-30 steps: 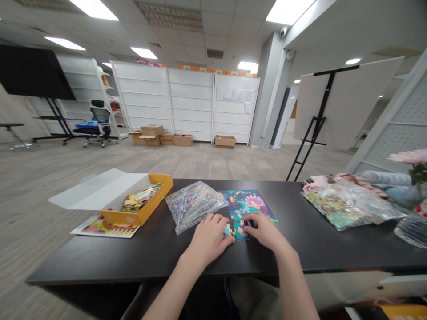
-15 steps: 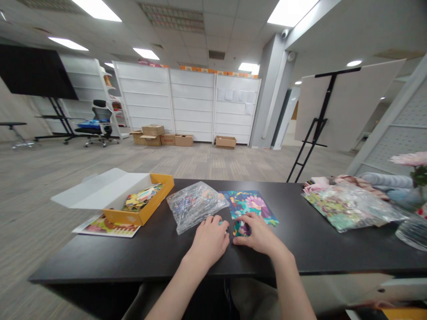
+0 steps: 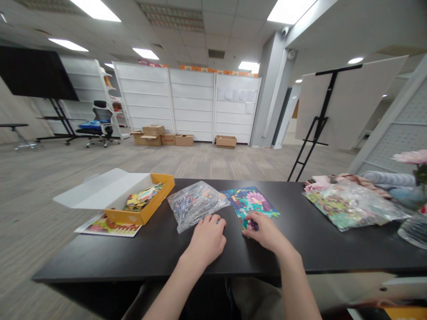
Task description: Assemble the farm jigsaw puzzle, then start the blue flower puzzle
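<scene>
On the black table lies a partly joined jigsaw puzzle (image 3: 255, 198) in blue, teal and purple. My right hand (image 3: 265, 230) is at its near edge, thumb and fingers closed round a small group of puzzle pieces (image 3: 248, 225) that touches or nearly touches the larger part. My fingers cover some of that join. My left hand (image 3: 208, 238) rests on the table to the left, fingers curled together beside a clear plastic bag (image 3: 196, 205). A speck of teal shows at its fingers; what it is I cannot make out.
A yellow box (image 3: 133, 216) with a raised white lid holds loose pieces at the left, partly over a picture sheet (image 3: 108, 226). At the right lie a plastic-wrapped picture (image 3: 347, 206), folded cloths (image 3: 387, 180) and a flower vase (image 3: 415, 231). The table's near edge runs before me.
My right hand has moved slightly right with the small group of pieces. My left hand has drawn a little left, away from it, and the gap between my hands is wider.
</scene>
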The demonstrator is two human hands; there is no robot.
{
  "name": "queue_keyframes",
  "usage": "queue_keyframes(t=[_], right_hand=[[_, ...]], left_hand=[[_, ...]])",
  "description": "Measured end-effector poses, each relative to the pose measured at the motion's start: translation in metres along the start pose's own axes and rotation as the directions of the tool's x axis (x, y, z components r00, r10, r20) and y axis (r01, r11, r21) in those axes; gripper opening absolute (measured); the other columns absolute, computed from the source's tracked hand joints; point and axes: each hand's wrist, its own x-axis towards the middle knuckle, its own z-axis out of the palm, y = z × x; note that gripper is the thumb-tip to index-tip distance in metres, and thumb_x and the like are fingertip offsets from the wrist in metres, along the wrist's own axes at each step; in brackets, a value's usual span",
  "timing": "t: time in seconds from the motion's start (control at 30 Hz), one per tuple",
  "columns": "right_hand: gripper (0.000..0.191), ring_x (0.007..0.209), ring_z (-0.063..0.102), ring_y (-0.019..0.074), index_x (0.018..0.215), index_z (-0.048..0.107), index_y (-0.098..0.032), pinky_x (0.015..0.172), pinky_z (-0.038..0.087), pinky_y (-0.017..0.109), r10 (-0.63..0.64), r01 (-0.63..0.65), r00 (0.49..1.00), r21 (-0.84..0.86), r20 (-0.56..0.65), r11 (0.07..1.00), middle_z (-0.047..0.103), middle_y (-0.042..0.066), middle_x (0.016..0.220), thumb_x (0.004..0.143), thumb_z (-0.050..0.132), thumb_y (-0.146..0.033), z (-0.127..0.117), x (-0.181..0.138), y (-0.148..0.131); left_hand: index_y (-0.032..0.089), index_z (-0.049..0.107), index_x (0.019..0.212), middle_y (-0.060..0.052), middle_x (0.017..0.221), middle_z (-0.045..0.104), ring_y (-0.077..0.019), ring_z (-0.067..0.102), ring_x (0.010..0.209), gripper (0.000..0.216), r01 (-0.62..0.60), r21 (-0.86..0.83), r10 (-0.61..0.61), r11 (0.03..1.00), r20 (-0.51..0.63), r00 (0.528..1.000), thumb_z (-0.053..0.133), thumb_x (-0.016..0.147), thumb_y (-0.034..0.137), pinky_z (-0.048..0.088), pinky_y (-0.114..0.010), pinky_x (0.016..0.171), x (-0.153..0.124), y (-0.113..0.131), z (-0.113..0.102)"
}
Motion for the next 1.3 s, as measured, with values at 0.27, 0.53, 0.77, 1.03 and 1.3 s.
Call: queue_keyframes(t=[0.27, 0.53, 0.77, 1.03, 1.3], right_hand=[[0.023, 0.077, 0.064, 0.0199, 0.087, 0.068, -0.021, 0.065, 0.039, 0.028, 0.249, -0.252, 0.967, -0.046, -0.062, 0.967, 0.072, 0.003, 0.087, 0.069, 0.079, -0.03, -0.01, -0.007, -0.002], [0.025, 0.081, 0.065, 0.0198, 0.094, 0.064, -0.021, 0.063, 0.035, 0.026, 0.292, -0.295, 0.955, -0.062, -0.06, 0.953, 0.073, 0.003, 0.09, 0.072, 0.076, -0.025, -0.012, -0.008, -0.012], [0.028, 0.077, 0.063, 0.0184, 0.099, 0.062, -0.022, 0.062, 0.033, 0.026, 0.267, -0.277, 0.958, -0.093, -0.107, 0.956, 0.071, 0.003, 0.091, 0.073, 0.074, -0.023, -0.007, -0.008, -0.01], [0.025, 0.074, 0.061, 0.0168, 0.096, 0.066, -0.02, 0.066, 0.038, 0.025, 0.172, -0.176, 0.981, -0.036, -0.092, 0.984, 0.07, 0.002, 0.084, 0.071, 0.072, -0.015, -0.003, -0.005, -0.006], [0.032, 0.079, 0.065, 0.0196, 0.104, 0.07, -0.018, 0.07, 0.042, 0.027, 0.156, -0.156, 0.988, -0.039, -0.008, 0.987, 0.074, 0.004, 0.087, 0.073, 0.075, -0.022, -0.012, -0.006, -0.01]], left_hand=[[0.019, 0.065, 0.112, -0.01, 0.121, 0.064, -0.0299, 0.056, 0.118, 0.034, -0.035, -0.055, 0.034, 0.998, -0.01, 0.999, 0.048, 0.082, 0.012, 0.048, -0.044, 0.097, 0.002, -0.003, 0.003], [0.02, 0.066, 0.11, -0.008, 0.121, 0.066, -0.0281, 0.056, 0.119, 0.031, -0.072, -0.11, 0.071, 0.991, -0.018, 0.997, 0.047, 0.086, 0.014, 0.047, -0.044, 0.098, 0.001, -0.003, 0.005], [0.02, 0.066, 0.109, -0.008, 0.118, 0.067, -0.0277, 0.057, 0.116, 0.028, -0.07, -0.096, 0.067, 0.993, -0.033, 0.997, 0.046, 0.09, 0.017, 0.047, -0.044, 0.098, 0.002, 0.0, 0.005], [0.021, 0.065, 0.11, -0.008, 0.118, 0.066, -0.0273, 0.057, 0.116, 0.027, -0.061, -0.078, 0.06, 0.995, -0.02, 0.998, 0.046, 0.091, 0.017, 0.046, -0.042, 0.098, 0.003, 0.001, 0.003], [0.021, 0.065, 0.11, -0.009, 0.118, 0.066, -0.0278, 0.057, 0.115, 0.027, -0.072, -0.077, 0.071, 0.994, -0.018, 0.997, 0.046, 0.091, 0.018, 0.047, -0.043, 0.097, 0.003, 0.001, 0.003]])
